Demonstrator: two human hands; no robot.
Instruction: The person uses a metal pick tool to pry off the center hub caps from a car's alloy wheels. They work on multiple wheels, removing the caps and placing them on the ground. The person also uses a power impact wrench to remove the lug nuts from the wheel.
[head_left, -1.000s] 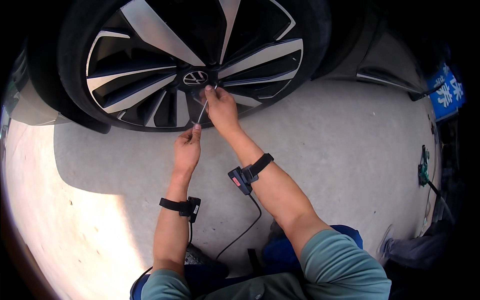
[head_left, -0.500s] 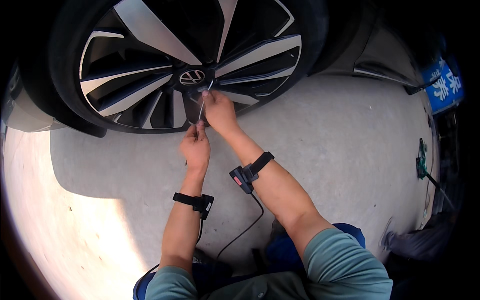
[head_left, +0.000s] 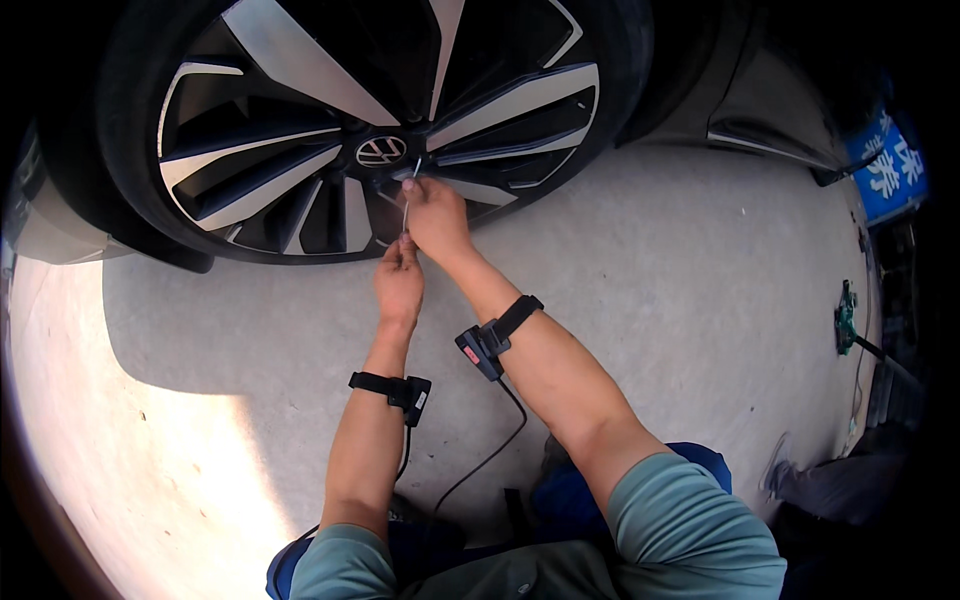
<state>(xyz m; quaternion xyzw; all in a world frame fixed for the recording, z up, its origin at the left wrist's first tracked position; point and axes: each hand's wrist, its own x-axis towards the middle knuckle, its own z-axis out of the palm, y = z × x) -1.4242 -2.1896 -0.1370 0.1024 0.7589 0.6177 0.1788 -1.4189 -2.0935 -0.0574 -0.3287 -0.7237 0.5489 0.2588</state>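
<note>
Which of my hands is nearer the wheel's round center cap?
Right. Your right hand is just below and to the right of the center cap; your left hand is farther below it.

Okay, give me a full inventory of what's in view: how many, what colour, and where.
Wheel: 1, black and silver, top, left of centre
Badge: 1, dark and silver, wheel's middle
Metal rod: 1, silvery, in both hands, below the badge
Car: 1, grey to dark, around the wheel
Sign: 1, blue and white, upper right
Tool: 1, green with dark pole, right; kind unclear
Floor: 1, grey, sunlit lower left
Boxes on straps: 2, black, one per forearm
Cables: 2 visible, black, below the boxes
Sleeves: 2, teal, bottom
Left grip: 1, bare, lower on the rod
Right grip: 1, bare, higher
</note>
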